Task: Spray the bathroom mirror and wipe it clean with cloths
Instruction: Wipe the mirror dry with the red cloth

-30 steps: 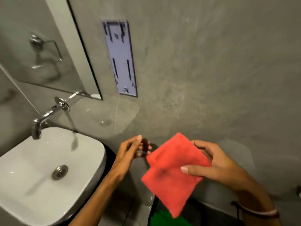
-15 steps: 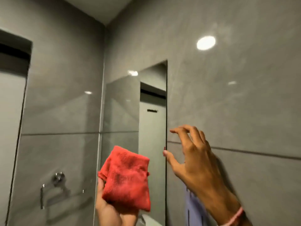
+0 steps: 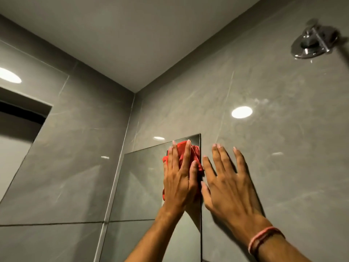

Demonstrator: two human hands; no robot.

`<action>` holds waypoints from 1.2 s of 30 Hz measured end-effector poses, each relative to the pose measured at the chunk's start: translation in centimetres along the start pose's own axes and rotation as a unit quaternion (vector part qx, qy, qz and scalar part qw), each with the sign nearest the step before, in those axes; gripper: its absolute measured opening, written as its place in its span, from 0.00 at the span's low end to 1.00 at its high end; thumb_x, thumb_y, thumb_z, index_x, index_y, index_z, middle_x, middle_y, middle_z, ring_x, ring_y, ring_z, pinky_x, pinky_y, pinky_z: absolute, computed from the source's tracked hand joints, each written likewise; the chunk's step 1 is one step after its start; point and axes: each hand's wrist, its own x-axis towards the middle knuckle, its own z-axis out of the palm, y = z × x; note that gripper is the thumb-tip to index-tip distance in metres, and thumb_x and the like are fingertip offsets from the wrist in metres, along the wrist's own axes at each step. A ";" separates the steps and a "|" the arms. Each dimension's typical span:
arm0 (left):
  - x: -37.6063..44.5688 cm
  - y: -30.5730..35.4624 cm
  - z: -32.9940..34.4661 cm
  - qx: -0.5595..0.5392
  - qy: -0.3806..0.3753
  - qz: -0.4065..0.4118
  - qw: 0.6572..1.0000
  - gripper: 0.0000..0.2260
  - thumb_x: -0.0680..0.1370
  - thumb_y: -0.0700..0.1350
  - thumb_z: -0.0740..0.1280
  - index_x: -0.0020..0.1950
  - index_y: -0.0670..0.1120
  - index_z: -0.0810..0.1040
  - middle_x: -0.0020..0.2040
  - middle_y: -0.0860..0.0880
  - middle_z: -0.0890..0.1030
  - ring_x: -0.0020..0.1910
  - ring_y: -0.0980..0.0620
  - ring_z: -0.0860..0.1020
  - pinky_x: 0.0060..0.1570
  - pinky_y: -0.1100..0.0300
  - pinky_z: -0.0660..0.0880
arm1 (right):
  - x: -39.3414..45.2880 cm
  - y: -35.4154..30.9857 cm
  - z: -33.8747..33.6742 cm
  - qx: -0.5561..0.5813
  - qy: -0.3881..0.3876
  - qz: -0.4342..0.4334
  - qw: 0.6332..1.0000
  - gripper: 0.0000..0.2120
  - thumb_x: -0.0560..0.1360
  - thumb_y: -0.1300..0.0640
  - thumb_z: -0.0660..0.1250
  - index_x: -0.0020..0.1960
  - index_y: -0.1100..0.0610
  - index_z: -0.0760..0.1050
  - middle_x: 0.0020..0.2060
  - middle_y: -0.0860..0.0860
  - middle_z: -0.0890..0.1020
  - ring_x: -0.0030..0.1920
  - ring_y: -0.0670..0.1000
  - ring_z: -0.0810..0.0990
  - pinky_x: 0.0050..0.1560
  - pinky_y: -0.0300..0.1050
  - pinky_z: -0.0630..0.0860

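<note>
The mirror (image 3: 143, 186) hangs on the grey tiled wall, its top right corner near the middle of the view. My left hand (image 3: 179, 178) lies flat with fingers spread, pressing a red cloth (image 3: 195, 152) against the glass just below that corner. Most of the cloth is hidden under the hand. My right hand (image 3: 228, 186) rests flat and empty on the wall tile right of the mirror's edge, with a pink band on its wrist.
A chrome wall fitting (image 3: 311, 44) juts out at the upper right. The grey wall (image 3: 283, 138) and the mirror show round spots of reflected light. The ceiling (image 3: 141, 35) is close above. A dark recess (image 3: 20, 110) sits at the left.
The view has swung up from the sink to the mirror's top. The cloth passed from my right hand to my left, which rose and pressed it on the glass. My right hand went flat on the wall.
</note>
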 end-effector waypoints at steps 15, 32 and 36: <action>10.2 -7.6 0.5 0.010 0.034 0.070 0.997 0.25 0.82 0.59 0.49 0.79 0.57 0.62 0.83 0.49 0.58 0.82 0.51 0.55 0.81 0.43 0.49 | 1.9 -1.5 2.0 -0.093 0.018 0.037 0.995 0.37 0.81 0.41 0.40 0.83 0.56 0.32 0.83 0.65 0.37 0.84 0.63 0.38 0.79 0.71 0.35; -24.5 -35.5 -2.1 0.012 0.029 -0.406 0.913 0.34 0.78 0.63 0.47 0.81 0.50 0.58 0.83 0.46 0.59 0.82 0.46 0.54 0.81 0.46 0.52 | 1.1 -1.6 3.1 -0.152 0.105 0.032 0.982 0.33 0.82 0.46 0.44 0.84 0.59 0.53 0.82 0.66 0.57 0.83 0.63 0.57 0.78 0.74 0.51; -34.3 -30.1 -2.3 -0.010 0.035 -0.496 0.868 0.24 0.85 0.49 0.54 0.80 0.44 0.58 0.83 0.42 0.57 0.83 0.44 0.53 0.82 0.47 0.50 | 1.4 -1.3 3.6 -0.107 0.118 0.035 0.987 0.33 0.82 0.45 0.49 0.84 0.58 0.53 0.83 0.66 0.56 0.83 0.64 0.55 0.79 0.74 0.51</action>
